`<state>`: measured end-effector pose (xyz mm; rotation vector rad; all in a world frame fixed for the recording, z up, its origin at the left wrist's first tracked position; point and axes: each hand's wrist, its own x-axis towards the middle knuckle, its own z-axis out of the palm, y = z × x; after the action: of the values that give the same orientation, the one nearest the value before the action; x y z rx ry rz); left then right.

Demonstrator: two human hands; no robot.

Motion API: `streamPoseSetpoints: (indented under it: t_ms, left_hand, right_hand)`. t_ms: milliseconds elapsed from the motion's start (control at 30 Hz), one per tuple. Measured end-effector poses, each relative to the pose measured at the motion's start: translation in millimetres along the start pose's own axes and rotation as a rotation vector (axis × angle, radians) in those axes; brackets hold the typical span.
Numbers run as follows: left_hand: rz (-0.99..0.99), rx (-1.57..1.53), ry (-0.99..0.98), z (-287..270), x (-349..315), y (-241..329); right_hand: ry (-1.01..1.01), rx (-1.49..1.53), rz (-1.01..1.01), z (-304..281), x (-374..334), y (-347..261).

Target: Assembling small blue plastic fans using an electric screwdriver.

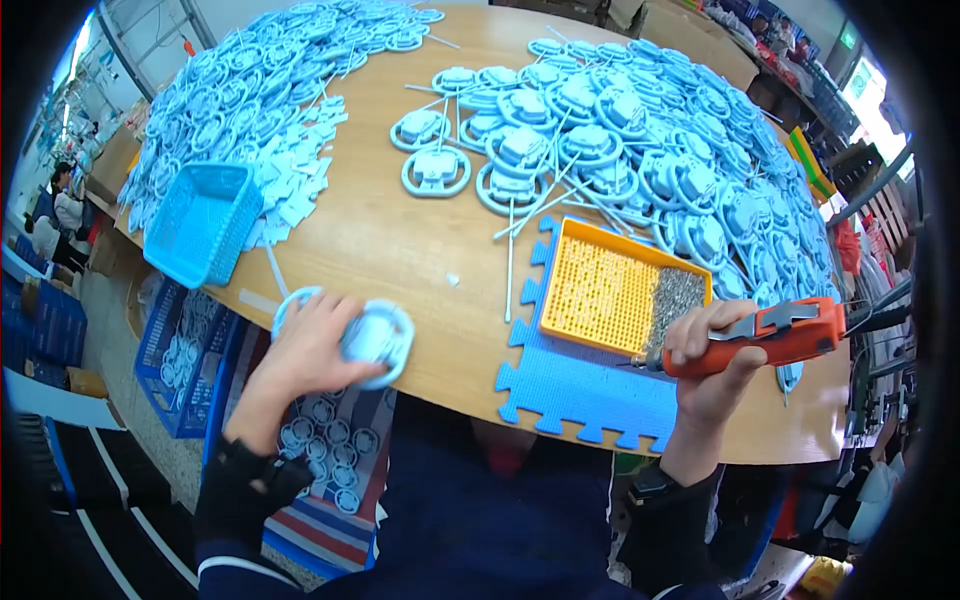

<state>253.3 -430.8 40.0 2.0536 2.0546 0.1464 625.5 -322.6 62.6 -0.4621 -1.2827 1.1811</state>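
My left hand (312, 345) is closed over a light blue ring-shaped plastic part (384, 335) at the table's front edge. Ring edges show on both sides of the hand, and its back hides the middle, so I cannot tell whether this is one piece or two. My right hand (712, 372) grips an orange-red power screwdriver (797, 332), with the thumb and fingers wrapped round its body. Its tip points left, by the near right corner of a yellow perforated tray (600, 290). Small metal screws (678, 296) lie heaped in that tray's right end.
A blue foam mat (590, 385) lies beneath the tray. Large heaps of similar light blue parts (620, 110) cover the table's far right and far left (260, 90). A light blue basket (205, 225) stands at left. Below the edge, a blue crate (180, 360) holds more parts.
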Motion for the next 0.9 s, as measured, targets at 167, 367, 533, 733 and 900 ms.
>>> streamPoseSetpoints:
  t_ms: [167, 367, 533, 733, 900]
  left_hand:
    - [-0.011, 0.120, -0.238, -54.6, -30.9, -13.8]
    - [0.349, -0.068, -0.015, -29.1, 98.5, 39.3]
    - [0.363, 0.266, 0.185, 0.0, 243.7, 104.5]
    - [0.295, 0.328, 0.208, 23.0, 314.9, 135.0]
    - [0.321, 0.387, 0.286, 40.7, 314.5, 97.1]
  right_hand:
    - [0.062, 0.013, -0.011, -10.8, 18.6, 5.6]
    - [0.087, 0.057, -0.026, -18.9, 42.6, 19.7]
    - [0.062, 0.102, -0.033, -13.6, 53.9, 30.8]
    - [0.135, 0.056, -0.045, -27.3, 50.2, 29.1]
    - [0.120, 0.035, -0.047, -34.6, 49.5, 34.0]
